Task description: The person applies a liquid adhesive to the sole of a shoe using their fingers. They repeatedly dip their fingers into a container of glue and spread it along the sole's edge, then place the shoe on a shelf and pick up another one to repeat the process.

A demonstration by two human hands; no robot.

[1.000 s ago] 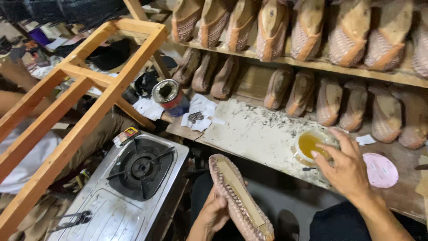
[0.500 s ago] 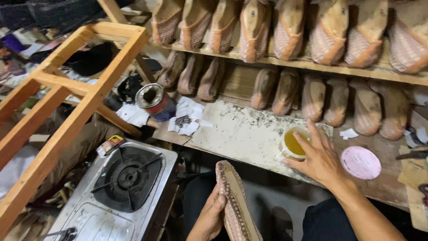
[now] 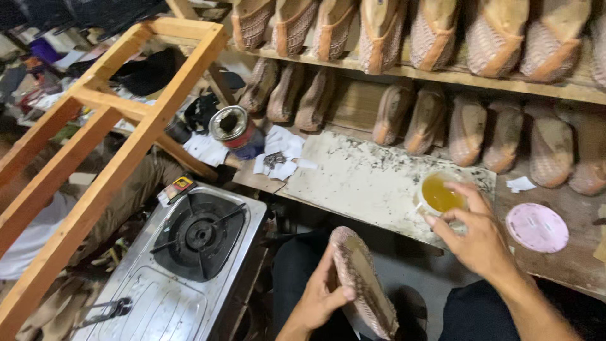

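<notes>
head view: the left hand (image 3: 319, 297) grips a woven shoe upper on its last (image 3: 364, 282), fingers curled round one long edge and the thumb pressed on the sole face, so the sole side is turned up and tilted toward the person's lap. the right hand (image 3: 476, 237) is at a small cup of amber liquid (image 3: 440, 194), probably glue, which stands on the pale, speckled board (image 3: 366, 180) laid on the bench (image 3: 568, 265). its fingers are loosely curled and drawn together at the cup's near rim, touching or nearly touching it; whether they pinch a brush or dip straight into the liquid cannot be told from here.

to do this well, i judge that the cup should stay flat on the board while only a small amount is taken, wiped against the rim so nothing drips across the gap to the shoe. the left hand would do best to hold the sole face level and steady, thumb kept off the part to be coated.

the shoe lies low and to the left of the cup, apart from it, over the person's dark trousers; the two hands do not touch. a pink round lid (image 3: 537, 227) lies just to the right of the right hand. farther left are a gas stove (image 3: 189, 252), an open tin (image 3: 235, 129) and a wooden frame (image 3: 107, 132). rows of finished shoes (image 3: 467, 126) stand on the shelf behind.
</notes>
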